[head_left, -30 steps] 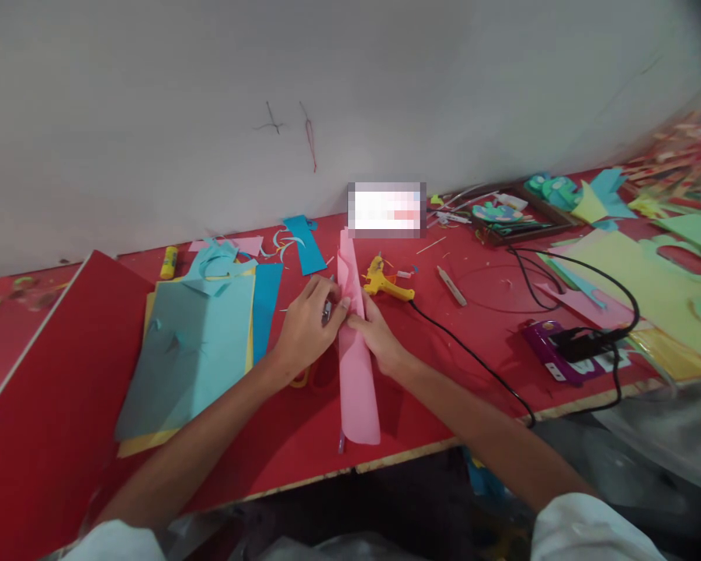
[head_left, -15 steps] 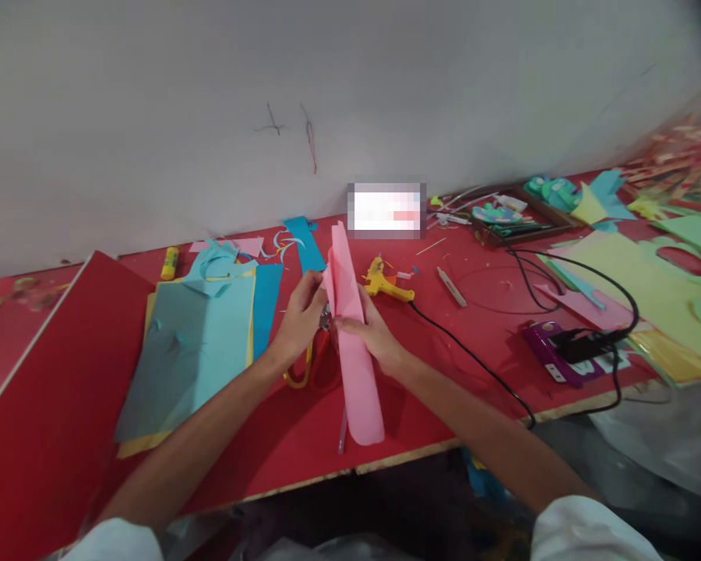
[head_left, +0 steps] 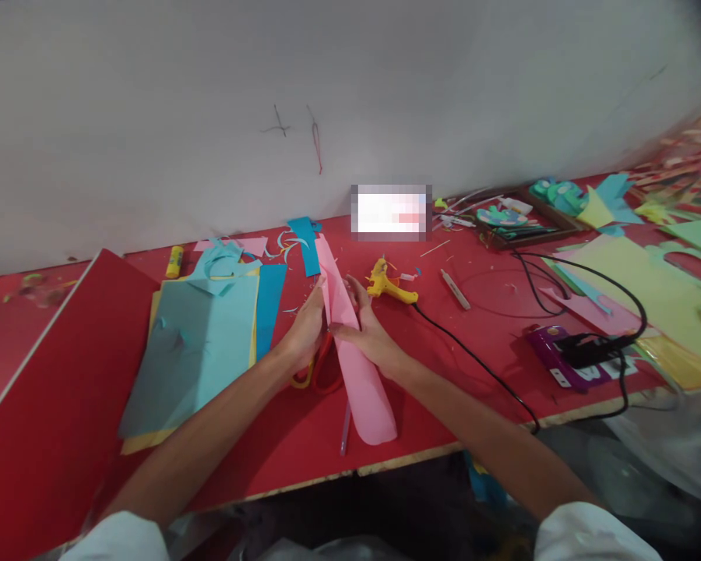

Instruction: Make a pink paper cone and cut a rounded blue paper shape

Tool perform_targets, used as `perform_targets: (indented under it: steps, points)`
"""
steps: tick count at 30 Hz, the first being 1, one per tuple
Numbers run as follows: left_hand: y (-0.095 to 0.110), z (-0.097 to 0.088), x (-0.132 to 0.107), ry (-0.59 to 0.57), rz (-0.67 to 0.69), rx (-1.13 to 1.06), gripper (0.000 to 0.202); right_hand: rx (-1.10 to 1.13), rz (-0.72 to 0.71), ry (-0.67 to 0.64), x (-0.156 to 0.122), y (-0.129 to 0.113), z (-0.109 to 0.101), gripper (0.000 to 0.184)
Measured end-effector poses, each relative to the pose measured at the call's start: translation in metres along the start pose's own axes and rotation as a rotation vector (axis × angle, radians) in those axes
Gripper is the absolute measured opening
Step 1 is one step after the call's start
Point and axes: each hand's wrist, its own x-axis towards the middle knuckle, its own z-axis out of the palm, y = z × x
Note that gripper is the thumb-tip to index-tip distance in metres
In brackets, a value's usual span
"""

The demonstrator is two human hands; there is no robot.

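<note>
A long folded sheet of pink paper (head_left: 359, 374) lies on the red table (head_left: 432, 366), running from near the wall toward the front edge. My left hand (head_left: 305, 331) presses its left side with the fingers closed against the fold. My right hand (head_left: 367, 331) holds the right side, thumb laid across the paper. Scissors with red and yellow handles (head_left: 318, 372) lie under my left hand. A thin pen (head_left: 344, 428) rests beside the paper's near end.
A stack of light blue, grey and yellow sheets (head_left: 202, 343) lies left. A yellow glue gun (head_left: 389, 284) with a black cord (head_left: 479, 362) sits right of my hands. A purple power strip (head_left: 566, 358), a glue stick (head_left: 174, 262) and paper cutouts (head_left: 648, 288) crowd the table.
The pink paper was lifted at its far end half a second ago and now lies flat again, angled slightly left. Both hands have come down onto it.
</note>
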Motion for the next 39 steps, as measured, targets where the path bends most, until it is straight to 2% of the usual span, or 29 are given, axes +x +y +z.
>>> perform_targets:
  steps: [7,11,14,18,20,22,25,28,31,34,36,39]
  points:
    - [0.002,-0.005,0.000,-0.001,-0.005,-0.076,0.051,0.021,0.028,-0.074,-0.001,0.002,-0.001,0.108]
    - [0.013,-0.011,0.007,0.065,0.075,-0.209,0.044,0.042,0.074,-0.119,-0.004,-0.001,-0.004,0.091]
    - [0.028,-0.015,0.013,0.158,0.140,-0.341,0.043,-0.051,0.020,-0.046,-0.005,-0.002,-0.009,0.071]
    - [0.050,-0.026,0.018,0.274,0.208,-0.419,0.047,-0.136,-0.132,0.174,-0.004,-0.005,-0.015,0.047]
    - [0.061,-0.035,0.021,0.304,0.237,-0.470,0.048,-0.123,-0.175,0.262,-0.004,-0.007,-0.018,0.045]
    - [0.071,-0.043,0.023,0.330,0.271,-0.520,0.048,-0.115,-0.189,0.311,-0.006,-0.009,-0.019,0.053]
    - [0.084,-0.056,0.027,0.371,0.335,-0.567,0.049,-0.087,-0.199,0.311,-0.014,-0.011,-0.018,0.056]
    - [0.092,-0.064,0.029,0.399,0.384,-0.608,0.052,0.026,-0.141,0.186,-0.023,-0.009,-0.009,0.048]
    - [0.093,-0.067,0.031,0.410,0.423,-0.627,0.054,0.181,-0.048,0.072,-0.027,-0.007,0.003,0.035]
    - [0.086,-0.062,0.031,0.397,0.465,-0.608,0.052,0.270,-0.041,0.110,-0.025,-0.002,0.009,0.023]
    - [0.079,-0.056,0.030,0.388,0.471,-0.602,0.049,0.296,-0.028,0.146,-0.022,0.001,0.009,0.027]
    - [0.068,-0.047,0.028,0.412,0.437,-0.589,0.048,0.326,0.023,0.129,-0.020,0.004,0.008,0.038]
